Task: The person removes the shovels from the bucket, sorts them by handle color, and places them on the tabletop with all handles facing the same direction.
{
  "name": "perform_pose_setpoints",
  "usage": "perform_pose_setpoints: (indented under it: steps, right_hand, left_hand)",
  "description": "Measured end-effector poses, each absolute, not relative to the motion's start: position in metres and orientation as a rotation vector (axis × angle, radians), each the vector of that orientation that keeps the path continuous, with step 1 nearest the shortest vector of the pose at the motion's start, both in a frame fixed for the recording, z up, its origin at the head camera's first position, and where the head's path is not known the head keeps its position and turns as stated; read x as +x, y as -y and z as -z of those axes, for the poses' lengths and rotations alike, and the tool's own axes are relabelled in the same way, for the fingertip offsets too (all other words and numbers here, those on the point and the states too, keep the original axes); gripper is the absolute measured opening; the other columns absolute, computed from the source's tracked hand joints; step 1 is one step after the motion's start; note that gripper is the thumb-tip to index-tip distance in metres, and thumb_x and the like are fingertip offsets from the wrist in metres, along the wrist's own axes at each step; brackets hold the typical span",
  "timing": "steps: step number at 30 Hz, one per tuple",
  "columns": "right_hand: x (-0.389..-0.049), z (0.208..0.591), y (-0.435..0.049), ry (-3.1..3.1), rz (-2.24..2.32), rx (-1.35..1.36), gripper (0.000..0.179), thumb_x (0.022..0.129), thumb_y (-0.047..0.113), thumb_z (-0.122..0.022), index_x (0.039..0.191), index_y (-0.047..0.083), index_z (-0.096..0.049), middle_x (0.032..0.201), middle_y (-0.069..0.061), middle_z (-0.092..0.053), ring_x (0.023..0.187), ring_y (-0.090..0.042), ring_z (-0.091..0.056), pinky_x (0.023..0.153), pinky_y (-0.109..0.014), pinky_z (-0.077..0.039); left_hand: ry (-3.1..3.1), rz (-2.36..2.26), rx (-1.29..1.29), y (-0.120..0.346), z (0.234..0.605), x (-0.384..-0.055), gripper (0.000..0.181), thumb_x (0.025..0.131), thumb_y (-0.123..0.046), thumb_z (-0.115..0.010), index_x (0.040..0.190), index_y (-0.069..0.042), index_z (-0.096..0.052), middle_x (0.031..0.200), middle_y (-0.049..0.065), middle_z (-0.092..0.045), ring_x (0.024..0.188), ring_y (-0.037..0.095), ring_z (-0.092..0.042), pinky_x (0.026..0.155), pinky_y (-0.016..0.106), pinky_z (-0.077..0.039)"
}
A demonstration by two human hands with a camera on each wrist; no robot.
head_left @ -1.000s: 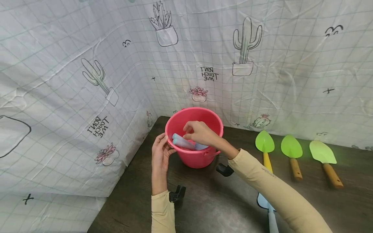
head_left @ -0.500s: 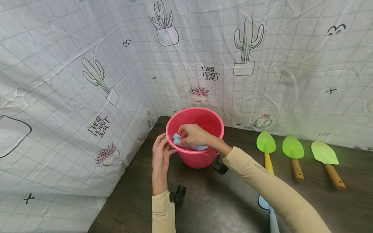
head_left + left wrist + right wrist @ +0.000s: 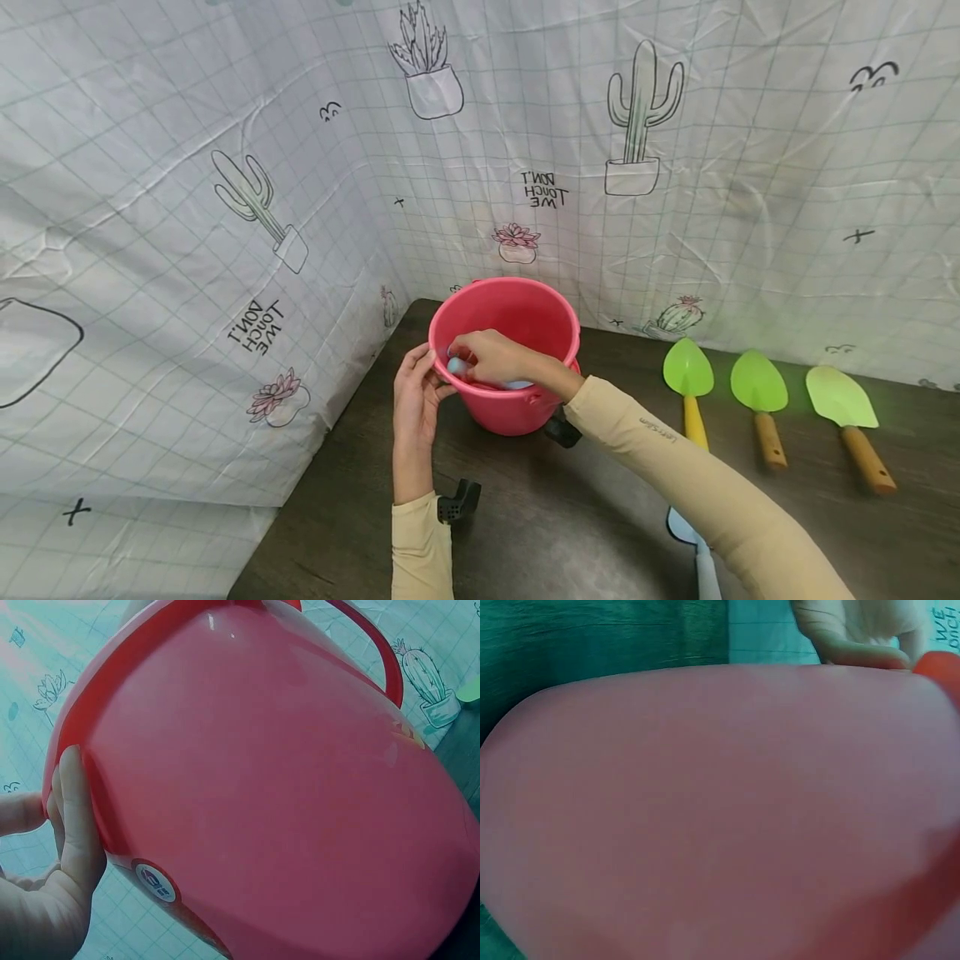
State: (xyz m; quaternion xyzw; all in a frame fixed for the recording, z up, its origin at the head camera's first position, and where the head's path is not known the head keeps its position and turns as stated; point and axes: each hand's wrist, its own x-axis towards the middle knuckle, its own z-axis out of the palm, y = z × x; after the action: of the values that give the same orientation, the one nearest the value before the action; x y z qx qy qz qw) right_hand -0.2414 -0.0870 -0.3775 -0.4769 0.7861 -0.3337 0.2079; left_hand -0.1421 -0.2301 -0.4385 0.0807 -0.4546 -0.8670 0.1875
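A pink bucket stands on the dark table near the corner. My left hand grips its rim at the left, thumb and fingers on either side of the wall; the left wrist view shows this hand too. Down inside the bucket is my right hand, with curled fingers around light-blue, rounded stick-like ends. Another pale blue piece shows beneath this hand. The rest of these blue things is hidden by the hand and the bucket wall. Only the bucket's outside fills most of the right wrist view.
Three green-bladed trowels lie in a row at the right: a yellow-handled trowel, a middle trowel and a far-right trowel. A light-blue trowel lies partly under the right sleeve. Printed cloth hangs behind and at the left.
My right hand has moved lower and leftward into the bucket, and its fingers have closed over the light-blue ends. My left hand keeps its grip on the rim.
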Motion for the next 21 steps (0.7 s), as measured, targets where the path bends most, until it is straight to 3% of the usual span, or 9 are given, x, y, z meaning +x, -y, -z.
perform_pose_setpoints:
  steps: [6, 13, 21]
  right_hand:
    - [-0.246, 0.386, 0.090, -2.183, 0.891, -1.399, 0.039, 0.088, 0.003, -0.077, 0.124, -0.002, -0.065, 0.097, -0.010, -0.067, 0.084, -0.022, -0.062, 0.072, -0.028, -0.058]
    - [-0.313, 0.487, 0.112, -2.111, 0.858, -1.402, 0.044, 0.088, 0.025, -0.083, 0.125, 0.017, -0.061, 0.088, 0.005, -0.069, 0.075, -0.014, -0.068, 0.070, -0.027, -0.061]
    - [-0.328, 0.513, 0.116, -2.117, 0.799, -1.397, 0.045, 0.088, 0.031, -0.084, 0.122, 0.020, -0.059, 0.078, 0.005, -0.070, 0.064, -0.015, -0.070, 0.065, -0.028, -0.061]
  left_hand:
    - [1.270, 2.442, 0.230, 0.230, 0.439, -0.143, 0.026, 0.107, -0.005, -0.049, 0.130, 0.007, -0.050, 0.106, 0.015, -0.066, 0.076, 0.016, -0.069, 0.061, 0.027, -0.062]
    - [1.272, 2.444, 0.233, 0.230, 0.437, -0.143, 0.025, 0.107, -0.005, -0.049, 0.129, 0.007, -0.051, 0.106, 0.018, -0.065, 0.074, 0.015, -0.068, 0.059, 0.026, -0.062]
    - [1.281, 2.433, 0.246, 0.230, 0.436, -0.143, 0.025, 0.107, -0.006, -0.050, 0.128, 0.005, -0.052, 0.105, 0.016, -0.066, 0.072, 0.014, -0.068, 0.059, 0.026, -0.062]
